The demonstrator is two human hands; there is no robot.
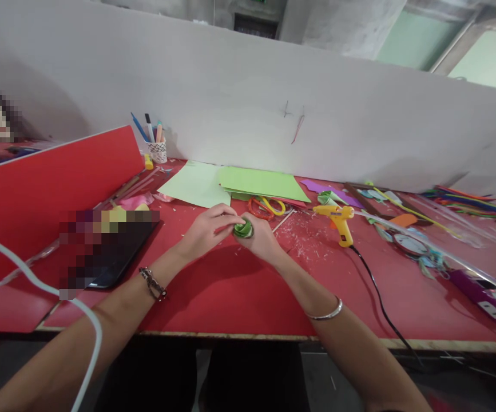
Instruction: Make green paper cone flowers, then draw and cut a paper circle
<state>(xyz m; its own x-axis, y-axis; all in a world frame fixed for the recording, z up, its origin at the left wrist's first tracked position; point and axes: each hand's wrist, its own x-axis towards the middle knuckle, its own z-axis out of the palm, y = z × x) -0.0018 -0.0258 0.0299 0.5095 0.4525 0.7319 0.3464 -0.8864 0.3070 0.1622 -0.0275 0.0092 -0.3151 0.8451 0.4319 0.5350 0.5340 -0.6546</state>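
Observation:
A small green rolled paper coil (243, 229) sits between both my hands above the red table (230, 292). My left hand (209, 228) pinches it from the left with curled fingers. From the right, my right hand (261, 236) wraps round its other side, fingers closed. A beaded bracelet is on my left wrist and a silver bangle on my right.
Green paper sheets (234, 183) lie behind my hands, with scissors (267, 206) beside them. A yellow glue gun (340, 220) with a black cord stands to the right. A phone (121, 252) lies at left, a red board (46, 189) leans there, and a pen cup (157, 150) stands behind.

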